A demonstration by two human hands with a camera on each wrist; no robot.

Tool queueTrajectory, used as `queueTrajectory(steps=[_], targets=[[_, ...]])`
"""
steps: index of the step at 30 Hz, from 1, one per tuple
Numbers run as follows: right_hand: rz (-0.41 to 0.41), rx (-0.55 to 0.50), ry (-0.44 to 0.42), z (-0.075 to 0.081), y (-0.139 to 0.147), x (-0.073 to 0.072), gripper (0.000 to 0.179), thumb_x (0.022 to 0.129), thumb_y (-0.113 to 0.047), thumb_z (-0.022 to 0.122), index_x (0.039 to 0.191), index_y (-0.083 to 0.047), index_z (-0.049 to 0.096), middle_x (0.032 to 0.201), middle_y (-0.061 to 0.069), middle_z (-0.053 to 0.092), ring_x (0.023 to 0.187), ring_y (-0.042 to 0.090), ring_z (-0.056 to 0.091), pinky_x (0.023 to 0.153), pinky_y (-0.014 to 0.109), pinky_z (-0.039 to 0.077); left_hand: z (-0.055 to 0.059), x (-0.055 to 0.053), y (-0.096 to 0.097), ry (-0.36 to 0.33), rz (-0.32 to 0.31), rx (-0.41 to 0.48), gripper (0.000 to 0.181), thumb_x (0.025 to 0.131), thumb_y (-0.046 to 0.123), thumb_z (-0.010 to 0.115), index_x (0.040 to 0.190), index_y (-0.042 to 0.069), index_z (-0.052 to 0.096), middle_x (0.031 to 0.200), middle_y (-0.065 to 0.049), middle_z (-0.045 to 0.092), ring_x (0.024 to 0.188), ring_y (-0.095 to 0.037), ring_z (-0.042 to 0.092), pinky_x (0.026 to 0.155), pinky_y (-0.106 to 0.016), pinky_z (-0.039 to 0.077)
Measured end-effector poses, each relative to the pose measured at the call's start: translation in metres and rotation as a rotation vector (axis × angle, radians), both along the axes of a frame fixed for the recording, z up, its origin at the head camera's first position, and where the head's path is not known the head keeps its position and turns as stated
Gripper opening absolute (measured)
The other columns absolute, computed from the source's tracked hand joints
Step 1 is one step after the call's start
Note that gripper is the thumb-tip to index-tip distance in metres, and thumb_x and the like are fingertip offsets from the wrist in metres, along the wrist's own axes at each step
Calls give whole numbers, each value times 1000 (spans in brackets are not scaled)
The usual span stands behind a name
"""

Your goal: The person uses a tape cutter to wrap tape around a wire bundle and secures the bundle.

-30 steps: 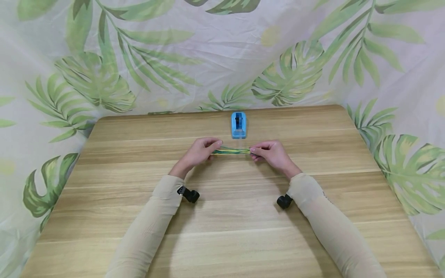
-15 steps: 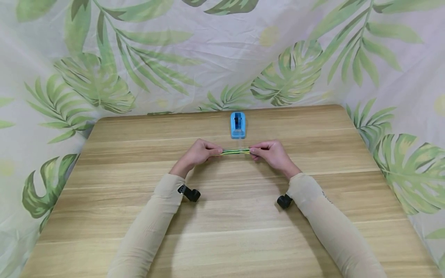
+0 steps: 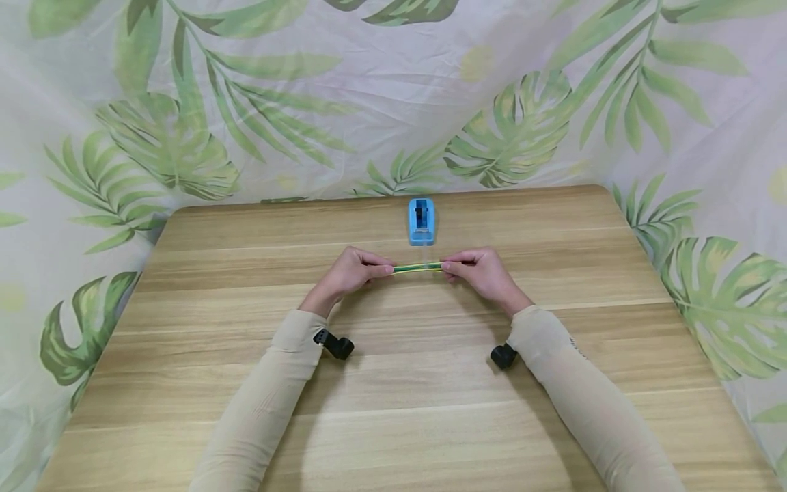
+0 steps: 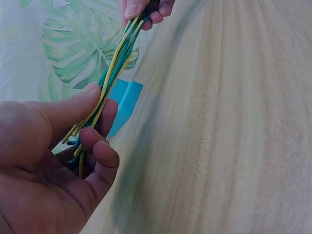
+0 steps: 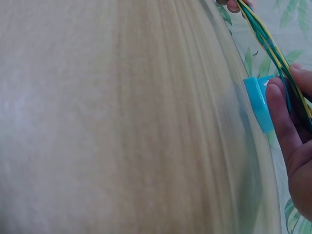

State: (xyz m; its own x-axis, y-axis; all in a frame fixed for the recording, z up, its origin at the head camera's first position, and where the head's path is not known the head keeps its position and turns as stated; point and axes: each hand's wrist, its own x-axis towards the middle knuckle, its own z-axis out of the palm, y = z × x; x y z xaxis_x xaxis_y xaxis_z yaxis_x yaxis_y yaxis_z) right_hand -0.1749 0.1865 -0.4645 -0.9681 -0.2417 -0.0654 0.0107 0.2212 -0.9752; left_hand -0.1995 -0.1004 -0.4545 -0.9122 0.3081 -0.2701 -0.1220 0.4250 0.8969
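A bundle of thin green and yellow wires is stretched sideways above the table in the head view. My left hand pinches its left end between thumb and fingers; in the left wrist view loose wire ends poke out below that thumb. The right end is pinched by my right hand, whose fingers also show in the right wrist view. Just beyond the bundle stands a blue tape dispenser. From it a faint clear strip of tape reaches toward the wires; whether it sticks to them I cannot tell.
The wood-grain table spreads around both forearms. A leaf-printed cloth hangs behind its back edge and along both sides. A small black camera is strapped on the left wrist, another on the right.
My left thumb has come down onto the wires and the left fingertips have shifted slightly right, so the strands lie closer together. My right hand and the dispenser stay in place.
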Motion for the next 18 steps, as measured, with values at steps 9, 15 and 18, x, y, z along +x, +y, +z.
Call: queueTrajectory(steps=[9, 15, 18], targets=[[7, 65, 34, 1, 1, 0, 19, 93, -12, 74, 107, 1, 75, 95, 16, 73, 89, 33, 69, 78, 36, 57, -3, -2, 0, 32, 8, 25, 16, 88, 17, 80, 102, 9, 81, 89, -5, 73, 58, -16, 47, 50, -22, 38], [45, 139, 33, 3, 3, -2, 21, 95, -17, 73, 111, -3, 75, 99, 13, 73, 93, 29, 66, 76, 33, 53, -4, -2, 1, 79, -5, 18, 16, 87, 15, 81, 100, 7, 81, 96, -5, 75, 70, -13, 53, 55, -21, 41], [70, 182, 20, 5, 4, -4, 24, 96, -21, 71, 114, -4, 74, 102, 12, 72, 93, 27, 64, 76, 32, 51, -4, -3, 1, 104, -5, 16, 15, 87, 13, 81, 100, 5, 80, 100, -6, 76, 78, -11, 56, 58, -21, 41]])
